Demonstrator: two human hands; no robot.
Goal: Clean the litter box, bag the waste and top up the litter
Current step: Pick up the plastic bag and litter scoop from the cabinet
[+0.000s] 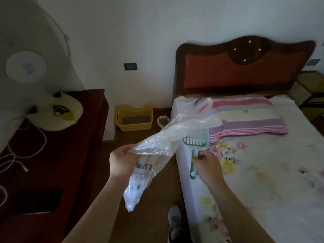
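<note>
You are getting one view only, from the camera on your head, so nothing is shared with a second view. It is looking forward and down from standing height, along both forearms, with the left hand [122, 159] and right hand [206, 163] sitting close, just below the middle. Beyond the hands it is taking in the floor, the yellow box [134, 118] and the far wall; the table [57, 155] is lying left of the hands, the bed [263, 155] right. The wide lens is bending the edges.

Bare forearms, no sleeves; grey sneaker [174, 223].
</note>
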